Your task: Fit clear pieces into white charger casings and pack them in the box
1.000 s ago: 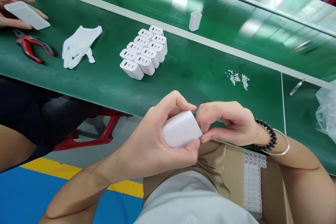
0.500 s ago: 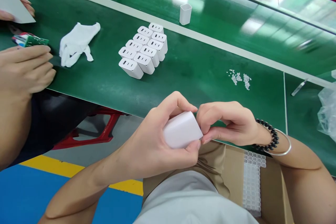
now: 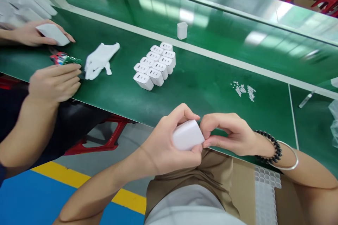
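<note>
My left hand (image 3: 165, 149) is wrapped round a white plastic charger housing (image 3: 188, 135), held tilted just off the table's front edge. My right hand (image 3: 233, 134) is closed in a pinch at the housing's right end, thumb and forefinger against its rim. Whatever those fingertips may hold is hidden. Farther back, several white chargers (image 3: 154, 66) stand in two slanting rows, their slotted ends facing up. Small whitish pieces (image 3: 243, 89) lie scattered on the green table (image 3: 200, 88), beyond my right hand.
An empty white housing (image 3: 182, 30) stands on the far ledge. On the left, a co-worker's hands (image 3: 56, 84) hold a white housing and a green board, near a white glove (image 3: 101, 61). A pen-like tool (image 3: 306, 99) lies at right; a cardboard box (image 3: 244, 186) with clear trays sits by my lap.
My view has shifted, bringing more of the co-worker's hands and the back of the workshop into frame. Both my hands keep nearly the same grip on the housing.
</note>
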`<state>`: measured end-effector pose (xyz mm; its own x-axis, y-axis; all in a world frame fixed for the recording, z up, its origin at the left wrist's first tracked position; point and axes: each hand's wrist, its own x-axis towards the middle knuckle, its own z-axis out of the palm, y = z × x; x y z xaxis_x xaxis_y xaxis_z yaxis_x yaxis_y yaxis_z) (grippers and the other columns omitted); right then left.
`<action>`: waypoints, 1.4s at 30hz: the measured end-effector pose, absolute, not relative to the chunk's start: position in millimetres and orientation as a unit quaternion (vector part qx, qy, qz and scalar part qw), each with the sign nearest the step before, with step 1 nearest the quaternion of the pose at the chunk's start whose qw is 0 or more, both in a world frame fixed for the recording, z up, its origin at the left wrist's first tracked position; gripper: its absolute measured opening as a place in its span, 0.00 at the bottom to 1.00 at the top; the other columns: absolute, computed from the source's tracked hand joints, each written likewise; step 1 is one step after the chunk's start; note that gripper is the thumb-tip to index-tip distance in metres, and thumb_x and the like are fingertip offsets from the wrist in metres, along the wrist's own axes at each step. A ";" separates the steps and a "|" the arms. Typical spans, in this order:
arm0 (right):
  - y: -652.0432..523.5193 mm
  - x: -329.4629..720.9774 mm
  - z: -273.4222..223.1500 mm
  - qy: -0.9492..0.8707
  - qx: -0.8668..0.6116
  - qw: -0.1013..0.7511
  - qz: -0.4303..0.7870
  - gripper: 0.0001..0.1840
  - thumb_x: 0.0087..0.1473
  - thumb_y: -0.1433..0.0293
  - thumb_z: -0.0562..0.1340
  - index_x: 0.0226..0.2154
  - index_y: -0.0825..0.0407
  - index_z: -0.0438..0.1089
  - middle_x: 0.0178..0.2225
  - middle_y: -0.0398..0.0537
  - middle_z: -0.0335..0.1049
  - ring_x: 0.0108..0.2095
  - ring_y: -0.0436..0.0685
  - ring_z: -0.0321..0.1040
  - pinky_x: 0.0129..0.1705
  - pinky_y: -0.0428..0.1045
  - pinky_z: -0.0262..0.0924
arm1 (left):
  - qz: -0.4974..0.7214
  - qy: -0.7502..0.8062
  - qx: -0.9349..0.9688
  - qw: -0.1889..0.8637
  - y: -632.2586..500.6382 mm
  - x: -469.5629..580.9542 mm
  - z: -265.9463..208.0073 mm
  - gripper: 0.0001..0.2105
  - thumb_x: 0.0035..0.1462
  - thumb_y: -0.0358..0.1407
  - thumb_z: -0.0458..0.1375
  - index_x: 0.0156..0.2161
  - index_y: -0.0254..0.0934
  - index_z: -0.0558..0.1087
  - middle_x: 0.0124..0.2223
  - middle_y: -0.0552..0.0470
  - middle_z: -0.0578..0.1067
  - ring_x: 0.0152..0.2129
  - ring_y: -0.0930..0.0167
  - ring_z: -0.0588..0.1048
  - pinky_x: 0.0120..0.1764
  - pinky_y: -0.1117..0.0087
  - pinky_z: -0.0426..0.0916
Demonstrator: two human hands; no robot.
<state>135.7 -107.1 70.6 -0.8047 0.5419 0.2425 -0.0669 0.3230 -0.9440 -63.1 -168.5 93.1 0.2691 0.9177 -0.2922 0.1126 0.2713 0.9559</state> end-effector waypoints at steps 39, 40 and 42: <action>-68.3 132.5 27.3 -0.713 -0.339 0.209 0.577 0.18 0.53 0.54 0.66 0.27 0.52 0.69 0.25 0.44 0.67 0.27 0.52 0.65 0.30 0.46 0.63 | 0.397 0.467 0.515 0.600 -111.7 -61.0 21.8 0.25 0.34 0.37 0.71 0.38 0.37 0.65 0.29 0.57 0.70 0.22 0.78 0.65 0.23 0.77 0.59; -67.5 132.7 42.3 -0.714 -0.336 0.234 0.568 0.18 0.52 0.55 0.67 0.27 0.52 0.69 0.25 0.44 0.67 0.26 0.52 0.65 0.29 0.45 0.62 | 0.423 0.457 0.532 0.574 -110.4 -59.9 38.0 0.23 0.36 0.35 0.70 0.37 0.37 0.65 0.29 0.57 0.70 0.23 0.79 0.65 0.24 0.77 0.60; -66.9 133.6 75.5 -0.727 -0.318 0.293 0.533 0.15 0.52 0.57 0.69 0.30 0.52 0.71 0.27 0.44 0.69 0.26 0.50 0.64 0.27 0.44 0.62 | 0.461 0.424 0.570 0.532 -108.6 -58.2 73.6 0.21 0.39 0.33 0.69 0.38 0.38 0.65 0.29 0.58 0.69 0.22 0.79 0.66 0.24 0.78 0.60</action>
